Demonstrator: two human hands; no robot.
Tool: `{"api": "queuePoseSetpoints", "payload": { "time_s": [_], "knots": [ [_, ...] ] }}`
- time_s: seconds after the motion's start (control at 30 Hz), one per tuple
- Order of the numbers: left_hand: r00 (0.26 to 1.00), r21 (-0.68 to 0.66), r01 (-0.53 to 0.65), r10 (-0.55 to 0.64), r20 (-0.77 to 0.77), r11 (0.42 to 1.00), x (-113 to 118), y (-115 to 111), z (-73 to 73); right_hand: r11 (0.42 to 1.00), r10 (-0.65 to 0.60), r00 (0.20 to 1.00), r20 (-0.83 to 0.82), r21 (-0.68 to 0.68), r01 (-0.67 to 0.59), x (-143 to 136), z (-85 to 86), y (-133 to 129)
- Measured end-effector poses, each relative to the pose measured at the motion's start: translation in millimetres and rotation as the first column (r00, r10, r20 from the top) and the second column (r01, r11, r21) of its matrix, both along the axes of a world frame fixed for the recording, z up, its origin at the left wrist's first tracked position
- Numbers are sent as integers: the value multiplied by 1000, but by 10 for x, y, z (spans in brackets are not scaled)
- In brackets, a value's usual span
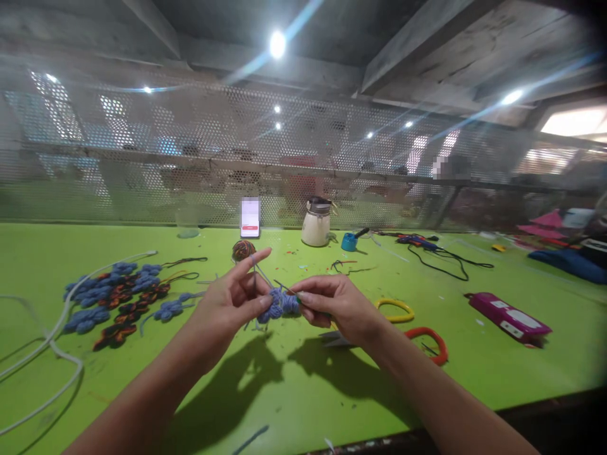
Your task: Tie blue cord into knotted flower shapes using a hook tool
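Observation:
Between my hands, above the green table, is a small blue-purple crochet piece. My left hand pinches its left side between thumb and fingers, and a strand of yarn runs over the raised index finger. With closed fingers my right hand grips a crochet hook, its thin shaft pointing left at the top of the piece. A dark multicoloured yarn ball lies just beyond my left hand. Scissors with red and yellow handles lie partly hidden under my right forearm.
Finished blue crochet flowers and dark orange ones lie at left by a white cable. Behind stand a phone, a cream jug and a blue pot. A purple power strip is at right.

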State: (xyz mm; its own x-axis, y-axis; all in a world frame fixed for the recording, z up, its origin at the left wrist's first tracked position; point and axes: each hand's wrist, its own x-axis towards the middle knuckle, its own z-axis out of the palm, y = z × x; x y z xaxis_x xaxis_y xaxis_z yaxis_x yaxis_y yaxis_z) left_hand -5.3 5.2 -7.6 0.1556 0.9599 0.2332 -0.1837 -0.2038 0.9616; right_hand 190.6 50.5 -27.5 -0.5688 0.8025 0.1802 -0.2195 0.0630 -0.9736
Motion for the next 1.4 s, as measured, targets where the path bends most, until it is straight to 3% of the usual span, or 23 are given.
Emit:
{"api": "queuePoseSetpoints", "payload": {
  "time_s": [0.27,0.43,0.67,0.77,0.9,1.03,1.1,1.17,1.23,1.33,1.4],
  "knots": [
    [994,-108,56,-45,103,993,-9,21,6,1000,-11,1000,19,4,11,-45,10,-45],
    [993,-95,37,-26,114,995,-5,49,-15,999,8,998,55,41,-10,-49,17,-52],
    [999,-48,-26,25,-21,999,13,55,-19,996,-24,992,120,85,14,-52,27,-56],
    [989,9,-43,44,-143,999,20,55,-40,995,-45,982,183,94,28,-61,27,-45],
    [939,188,-148,197,-282,971,62,34,-99,994,-108,969,222,37,102,-119,-21,-15],
    [889,379,-226,349,-296,897,139,-12,-149,978,-187,979,78,-77,193,-247,-104,-48],
    [870,408,-265,399,-291,874,169,-29,-148,971,-211,977,-34,-118,205,-311,-132,-94],
    [888,324,-304,389,-243,896,180,-30,-125,965,-241,962,-130,-138,223,-357,-145,-140],
    [944,158,-288,308,-117,944,167,-14,-91,965,-250,950,-188,-125,230,-375,-147,-167],
    [981,-48,-155,160,112,987,112,21,-39,973,-231,954,-189,-26,230,-347,-136,-158],
    [979,-118,-80,101,179,990,69,32,-11,967,-228,966,-120,90,239,-294,-115,-133]
  ]
}}
